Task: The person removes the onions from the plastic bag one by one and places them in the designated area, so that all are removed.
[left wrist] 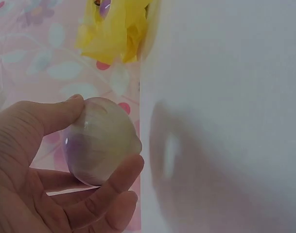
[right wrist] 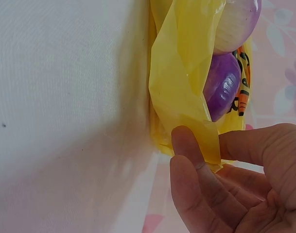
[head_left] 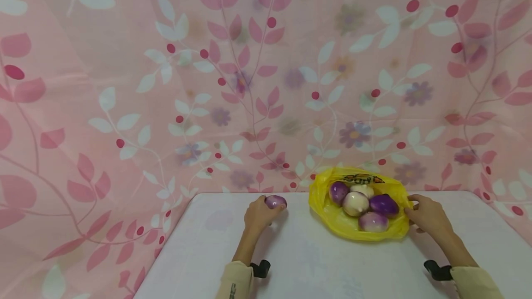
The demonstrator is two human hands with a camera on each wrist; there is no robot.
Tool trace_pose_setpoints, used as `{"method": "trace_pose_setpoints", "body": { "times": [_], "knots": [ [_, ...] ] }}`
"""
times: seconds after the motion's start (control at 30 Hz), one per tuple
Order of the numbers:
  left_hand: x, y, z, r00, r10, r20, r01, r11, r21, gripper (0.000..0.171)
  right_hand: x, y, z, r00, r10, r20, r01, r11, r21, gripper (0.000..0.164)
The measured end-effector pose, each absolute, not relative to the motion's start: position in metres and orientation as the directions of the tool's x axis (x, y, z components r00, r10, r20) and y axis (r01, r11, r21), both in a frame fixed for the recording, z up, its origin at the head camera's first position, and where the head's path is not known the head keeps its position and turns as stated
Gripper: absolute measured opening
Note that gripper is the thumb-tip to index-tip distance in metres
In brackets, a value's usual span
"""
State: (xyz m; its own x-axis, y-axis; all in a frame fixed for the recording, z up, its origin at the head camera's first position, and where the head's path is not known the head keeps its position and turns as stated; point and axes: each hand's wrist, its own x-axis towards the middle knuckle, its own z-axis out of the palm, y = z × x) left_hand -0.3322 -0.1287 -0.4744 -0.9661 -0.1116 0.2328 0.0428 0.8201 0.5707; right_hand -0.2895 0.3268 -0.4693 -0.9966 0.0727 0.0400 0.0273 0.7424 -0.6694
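Observation:
My left hand (head_left: 258,213) grips a glossy purple-and-white vegetable bulb (head_left: 276,202) above the far part of the table. In the left wrist view the thumb is over one side of the bulb (left wrist: 106,141) and fingers curl under the other; its small tip points toward the table. A yellow plastic bag (head_left: 341,230) stands to the right, mouth toward me, with several similar bulbs (head_left: 355,204) inside. At the bag's right edge, my right hand (head_left: 430,213) pinches the rim. The right wrist view shows the bag film (right wrist: 182,82) between thumb and fingers.
The white table (head_left: 303,262) ends just behind the bag. A pink curtain (head_left: 257,105) with a leaf and flower print hangs behind it. Each wrist wears a black mount (head_left: 261,269).

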Motion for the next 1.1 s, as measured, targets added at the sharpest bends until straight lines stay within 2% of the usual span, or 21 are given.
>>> {"method": "trace_pose_setpoints", "body": {
  "times": [0.67, 0.97, 1.1],
  "knots": [
    [-0.328, -0.148, -0.481, -0.979, -0.107, 0.176, 0.020, 0.802, 0.597, 0.063, -0.290, 0.326, -0.472, -0.996, 0.076, 0.044, 0.027, 0.745, -0.666, 0.054],
    [-0.327, -0.148, -0.479, -0.973, -0.111, 0.204, 0.026, 0.821, 0.570, 0.059, -0.290, 0.326, -0.470, -0.997, 0.076, 0.035, 0.033, 0.743, -0.668, 0.054],
    [-0.324, -0.145, -0.475, -0.964, -0.119, 0.238, 0.030, 0.840, 0.542, 0.064, -0.290, 0.326, -0.470, -0.997, 0.076, 0.025, 0.039, 0.741, -0.671, 0.055]
  ]
}}
